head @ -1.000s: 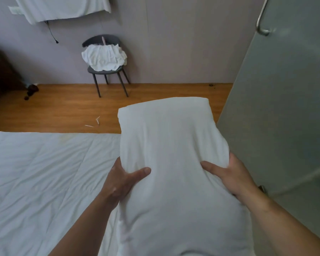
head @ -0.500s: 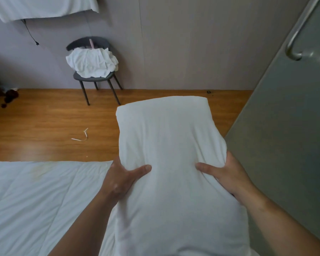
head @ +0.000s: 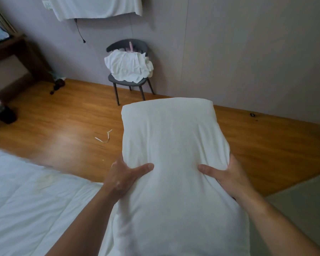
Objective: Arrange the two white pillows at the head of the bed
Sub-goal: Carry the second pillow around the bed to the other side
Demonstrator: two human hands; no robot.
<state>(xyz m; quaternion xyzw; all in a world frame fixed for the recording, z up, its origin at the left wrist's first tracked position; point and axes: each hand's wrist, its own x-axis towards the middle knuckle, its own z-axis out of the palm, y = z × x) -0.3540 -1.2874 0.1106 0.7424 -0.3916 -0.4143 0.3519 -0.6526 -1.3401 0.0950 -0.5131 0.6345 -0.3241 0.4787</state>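
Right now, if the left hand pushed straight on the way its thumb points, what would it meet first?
The left hand already grips the white pillow, thumb pointing right across its front. Going on that way, it would press further into the pillow, then probably reach the right hand on the opposite edge.

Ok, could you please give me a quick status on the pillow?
Left hand and right hand gripping one white pillow, held up. Bed lower left. Second pillow not seen. Nothing obstructing.

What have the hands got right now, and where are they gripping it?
A plump white fabric pillow, held lengthwise. The left hand and right hand pinch its two long sides around mid-length, thumbs on top.
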